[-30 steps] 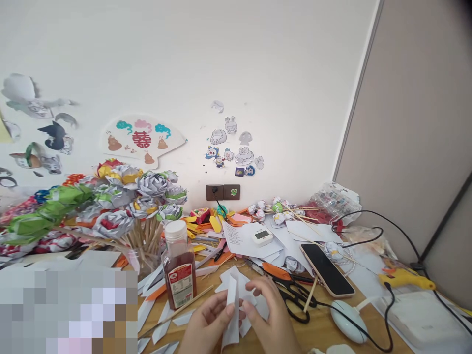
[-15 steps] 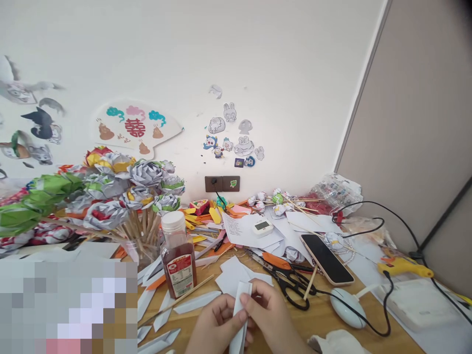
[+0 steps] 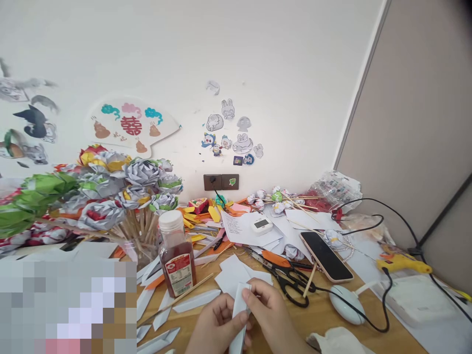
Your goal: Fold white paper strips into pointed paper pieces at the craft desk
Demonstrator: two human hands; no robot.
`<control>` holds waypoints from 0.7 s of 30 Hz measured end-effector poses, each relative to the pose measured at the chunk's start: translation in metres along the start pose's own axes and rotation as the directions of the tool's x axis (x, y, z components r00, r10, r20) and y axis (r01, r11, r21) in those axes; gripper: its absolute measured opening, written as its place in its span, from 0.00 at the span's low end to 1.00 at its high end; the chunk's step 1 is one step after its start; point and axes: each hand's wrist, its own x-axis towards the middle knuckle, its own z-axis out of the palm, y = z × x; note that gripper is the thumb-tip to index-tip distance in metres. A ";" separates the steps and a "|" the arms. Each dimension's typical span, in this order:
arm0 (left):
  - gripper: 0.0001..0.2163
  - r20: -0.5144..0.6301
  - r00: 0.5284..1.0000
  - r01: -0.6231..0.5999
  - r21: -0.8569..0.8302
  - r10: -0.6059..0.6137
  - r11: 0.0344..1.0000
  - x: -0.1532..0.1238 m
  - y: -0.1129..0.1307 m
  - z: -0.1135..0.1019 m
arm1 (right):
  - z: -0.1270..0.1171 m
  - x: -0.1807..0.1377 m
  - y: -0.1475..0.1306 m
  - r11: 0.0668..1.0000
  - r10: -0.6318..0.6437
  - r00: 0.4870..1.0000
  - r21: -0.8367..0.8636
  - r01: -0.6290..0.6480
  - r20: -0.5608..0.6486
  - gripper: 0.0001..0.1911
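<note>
A narrow folded strip of white paper [image 3: 239,306] stands between my two hands at the bottom centre. My left hand [image 3: 220,320] pinches its lower part, the thumb lying across the front. Higher up, my right hand [image 3: 266,309] grips the strip near its top edge with thumb and fingers. Just behind my hands lie loose white paper sheets [image 3: 230,276]. Several folded paper pieces [image 3: 197,301] are spread to the left of them. Black-handled scissors [image 3: 295,285] rest to the right of my right hand.
A bottle of brown liquid [image 3: 179,265] and a bunch of paper flowers [image 3: 142,172] stand on the left. Toward the right are a phone [image 3: 326,256], a white mouse [image 3: 345,304] and a yellow glue gun [image 3: 403,266] with its cable. A white timer [image 3: 261,225] sits on papers.
The view has shifted very slightly. Both hands keep their hold on the folded paper strip, with the right thumb moved a little up along it.
</note>
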 end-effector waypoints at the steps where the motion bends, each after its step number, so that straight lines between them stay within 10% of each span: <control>1: 0.17 -0.002 1.000 0.007 -0.001 -0.007 1.000 -0.001 0.001 0.001 | 0.000 0.000 0.000 1.000 -0.001 1.000 -0.003 0.001 -0.002 0.17; 21: 0.17 -0.020 1.000 0.022 0.036 -0.021 0.999 -0.002 0.007 0.005 | -0.002 0.006 -0.001 0.988 -0.109 0.994 -0.110 0.108 -0.002 0.18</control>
